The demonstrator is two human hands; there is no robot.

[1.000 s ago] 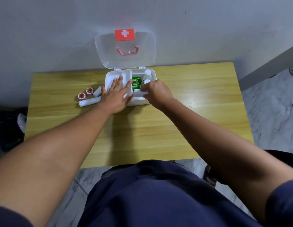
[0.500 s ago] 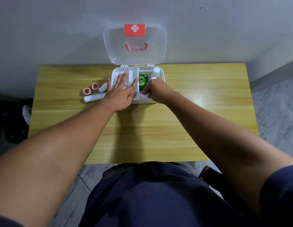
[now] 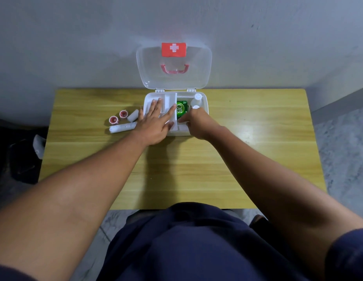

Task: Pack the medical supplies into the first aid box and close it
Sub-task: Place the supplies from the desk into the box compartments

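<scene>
The white first aid box (image 3: pixel 206 102) stands open at the table's far edge, its clear lid (image 3: pixel 173 78) upright against the wall. Inside lie a green packet (image 3: pixel 181 108) and two white bottles (image 3: pixel 198 96). My left hand (image 3: pixel 154 124) rests flat, fingers straight, on the box's left tray. My right hand (image 3: pixel 199 122) curls down into the front right compartment, gripping a white roll (image 3: pixel 181 126) that is mostly hidden under its fingers. Left of the box on the table lie two red tape rolls (image 3: pixel 113 119), a small white roll (image 3: pixel 133 115) and a long white roll (image 3: pixel 122 127).
The wooden table (image 3: pixel 257 138) stands against a grey wall. A dark bag with a white object (image 3: pixel 38 146) sits on the floor to the left. Marble floor shows at the right.
The view has shifted slightly. My right hand has pushed a little deeper into the box's front right compartment. My left hand stays flat on the left tray.
</scene>
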